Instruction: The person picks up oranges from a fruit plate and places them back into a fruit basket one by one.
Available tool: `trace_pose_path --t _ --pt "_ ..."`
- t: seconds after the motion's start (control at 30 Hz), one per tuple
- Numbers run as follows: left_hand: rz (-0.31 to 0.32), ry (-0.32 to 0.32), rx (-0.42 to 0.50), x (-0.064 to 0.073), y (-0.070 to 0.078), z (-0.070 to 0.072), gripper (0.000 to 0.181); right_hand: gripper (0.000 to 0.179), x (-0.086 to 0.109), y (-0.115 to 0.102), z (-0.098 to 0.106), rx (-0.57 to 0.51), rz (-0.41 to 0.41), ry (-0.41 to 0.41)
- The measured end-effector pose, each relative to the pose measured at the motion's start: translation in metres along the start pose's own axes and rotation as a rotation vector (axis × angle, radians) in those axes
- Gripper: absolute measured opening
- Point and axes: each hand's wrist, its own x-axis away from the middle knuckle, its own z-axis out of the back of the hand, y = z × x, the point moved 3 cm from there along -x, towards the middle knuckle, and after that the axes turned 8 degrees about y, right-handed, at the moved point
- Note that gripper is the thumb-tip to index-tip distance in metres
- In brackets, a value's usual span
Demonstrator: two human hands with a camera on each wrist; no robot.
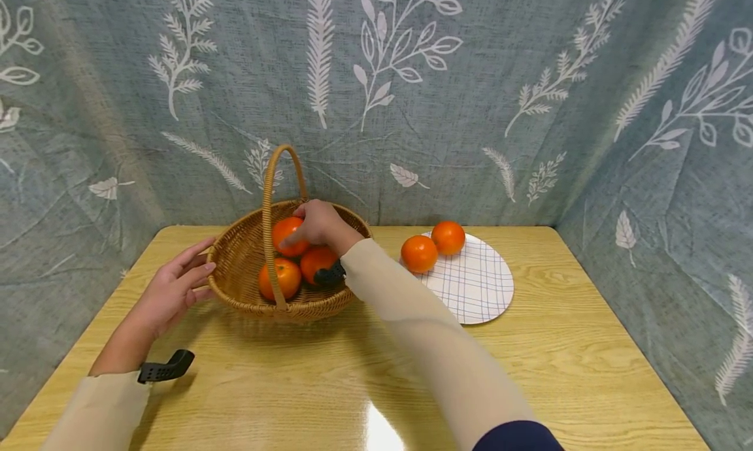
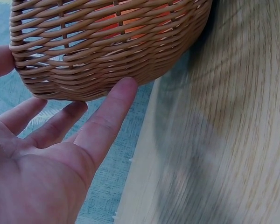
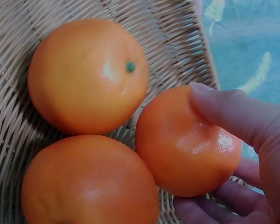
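A brown wicker basket (image 1: 232, 268) with a tall arched handle stands at the left of the table. Reaching into it, my right hand (image 1: 323, 223) grips an orange (image 3: 177, 149) between thumb and fingers, at the back of the basket. Two more oranges lie beside it in the right wrist view: one with a green stem spot (image 3: 86, 77), the other lower down (image 3: 88, 182). My left hand (image 1: 167, 291) touches the basket's left side, fingers (image 2: 109, 109) mostly straight against the weave.
A white plate (image 1: 476, 284) with a blue grid pattern lies right of the basket. Two oranges sit at its left and back edge, a nearer one (image 1: 419, 253) and a farther one (image 1: 449, 237). Grey-blue leaf-patterned cloth (image 1: 435, 150) encloses the wooden table (image 1: 276, 399) behind and beside it.
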Motion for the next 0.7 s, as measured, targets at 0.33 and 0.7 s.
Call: trace_pose_path --t 0.33,0.7 --pt "-0.007 0.008 0.003 0.002 -0.001 -0.001 0.063 0.069 -0.005 0.000 -0.010 0.198 0.017 -0.012" --pt "-0.001 0.015 0.000 0.004 -0.003 0.000 0.063 0.056 -0.002 0.000 -0.013 0.361 0.055 -0.080"
